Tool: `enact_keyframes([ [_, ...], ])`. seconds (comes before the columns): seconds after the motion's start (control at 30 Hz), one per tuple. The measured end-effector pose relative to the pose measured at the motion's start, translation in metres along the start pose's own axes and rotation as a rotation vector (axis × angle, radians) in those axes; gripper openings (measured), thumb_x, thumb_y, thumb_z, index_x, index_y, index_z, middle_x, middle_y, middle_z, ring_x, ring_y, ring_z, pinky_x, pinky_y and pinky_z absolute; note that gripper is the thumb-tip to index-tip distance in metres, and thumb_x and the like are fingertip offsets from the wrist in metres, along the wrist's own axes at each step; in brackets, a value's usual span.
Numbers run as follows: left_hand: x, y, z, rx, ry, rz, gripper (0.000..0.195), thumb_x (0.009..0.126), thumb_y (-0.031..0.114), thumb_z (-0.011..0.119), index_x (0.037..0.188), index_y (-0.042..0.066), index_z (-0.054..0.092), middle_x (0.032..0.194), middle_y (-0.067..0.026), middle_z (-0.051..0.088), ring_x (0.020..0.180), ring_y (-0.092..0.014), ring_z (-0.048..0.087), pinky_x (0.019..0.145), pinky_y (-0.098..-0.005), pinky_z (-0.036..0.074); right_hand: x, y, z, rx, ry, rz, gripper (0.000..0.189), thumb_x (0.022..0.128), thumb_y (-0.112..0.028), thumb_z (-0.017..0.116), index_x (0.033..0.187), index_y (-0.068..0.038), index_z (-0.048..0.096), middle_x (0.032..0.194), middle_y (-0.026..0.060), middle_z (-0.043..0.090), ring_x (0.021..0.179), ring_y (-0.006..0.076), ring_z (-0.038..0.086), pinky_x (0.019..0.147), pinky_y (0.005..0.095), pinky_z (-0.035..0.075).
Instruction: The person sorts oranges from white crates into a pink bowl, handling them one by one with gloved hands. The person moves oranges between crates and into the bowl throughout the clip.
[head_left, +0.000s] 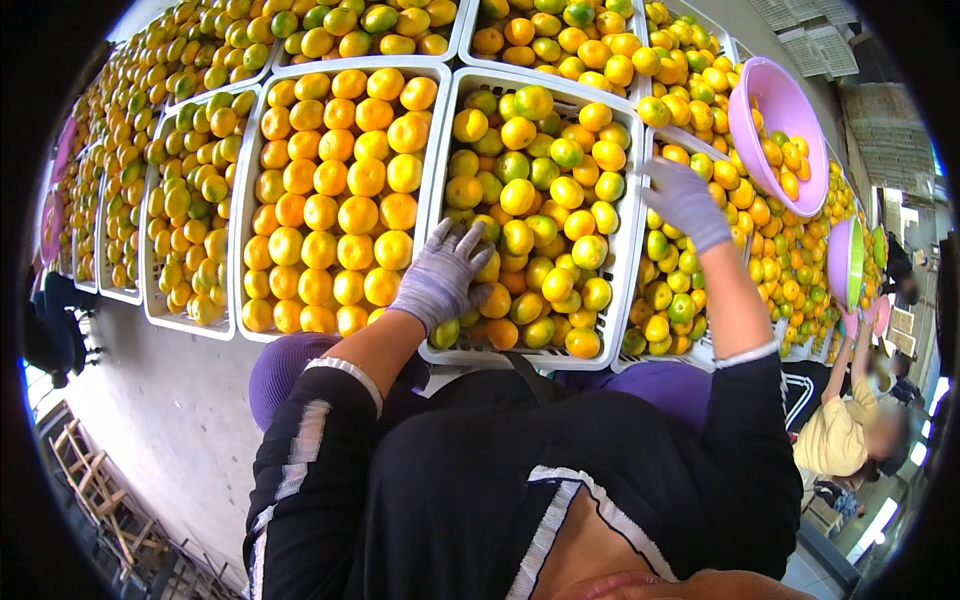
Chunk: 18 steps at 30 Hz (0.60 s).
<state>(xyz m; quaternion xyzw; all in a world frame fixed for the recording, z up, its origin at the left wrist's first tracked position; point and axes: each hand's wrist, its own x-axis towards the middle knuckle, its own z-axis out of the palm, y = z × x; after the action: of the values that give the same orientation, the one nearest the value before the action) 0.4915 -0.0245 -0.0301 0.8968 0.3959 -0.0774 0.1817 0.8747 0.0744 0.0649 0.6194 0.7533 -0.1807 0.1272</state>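
My left hand (444, 279), in a grey-purple knit glove, lies palm down with fingers spread over the left side of a white plastic crate (609, 300). Its fingertips touch green-yellow mandarins, and the palm hides some fruit. Loosely heaped mandarins (517, 196) fill this crate. My right hand (686, 201), gloved alike, is above the crate to the right, fingers pointing left near the shared rims. I see no fruit in it, though its palm side is hidden. Left of the middle crate, another white crate (441, 97) holds orange mandarins (357, 215) set in neat rows.
More mandarin crates (187, 202) extend left, right and behind. A pink plastic basin (739, 112) with a few mandarins rests on the fruit at upper right. Farther right are a purple-and-green basin (846, 259) and a person in a yellow shirt (832, 439). Wooden frames (97, 487) stand lower left.
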Motion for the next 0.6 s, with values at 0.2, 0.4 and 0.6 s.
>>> enact_keyframes([
  [0.2, 0.0, -0.007, 0.013, -0.005, 0.04, 0.023, 0.071, 0.094, 0.053, 0.061, 0.148, 0.008, 0.054, 0.163, -0.0191, 0.04, 0.146, -0.032, 0.045, 0.13, -0.0502, 0.018, 0.154, -0.136, 0.082, -0.104, 0.305, -0.188, 0.031, 0.094, -0.015, 0.061, 0.124, -0.012, 0.069, 0.121, 0.014, 0.07, 0.102, 0.0339, 0.074, 0.084, 0.0475, 0.06],
  [0.4, -0.001, -0.007, 0.009, -0.045, 0.039, 0.01, 0.072, 0.093, 0.051, 0.064, 0.149, 0.007, 0.054, 0.165, -0.0183, 0.039, 0.146, -0.031, 0.046, 0.13, -0.0478, 0.018, 0.143, -0.128, 0.076, -0.211, 0.23, -0.168, 0.027, 0.095, -0.018, 0.065, 0.121, -0.012, 0.067, 0.122, 0.0138, 0.068, 0.1, 0.0313, 0.075, 0.078, 0.0466, 0.06],
  [0.6, -0.001, -0.002, 0.009, -0.036, 0.02, -0.005, 0.071, 0.094, 0.051, 0.062, 0.149, 0.007, 0.054, 0.164, -0.0187, 0.039, 0.15, -0.03, 0.041, 0.131, -0.0491, 0.019, 0.101, -0.071, 0.071, 0.147, 0.347, -0.253, 0.048, 0.086, -0.019, 0.078, 0.131, -0.013, 0.064, 0.12, 0.0158, 0.068, 0.112, 0.0359, 0.068, 0.096, 0.0455, 0.055],
])
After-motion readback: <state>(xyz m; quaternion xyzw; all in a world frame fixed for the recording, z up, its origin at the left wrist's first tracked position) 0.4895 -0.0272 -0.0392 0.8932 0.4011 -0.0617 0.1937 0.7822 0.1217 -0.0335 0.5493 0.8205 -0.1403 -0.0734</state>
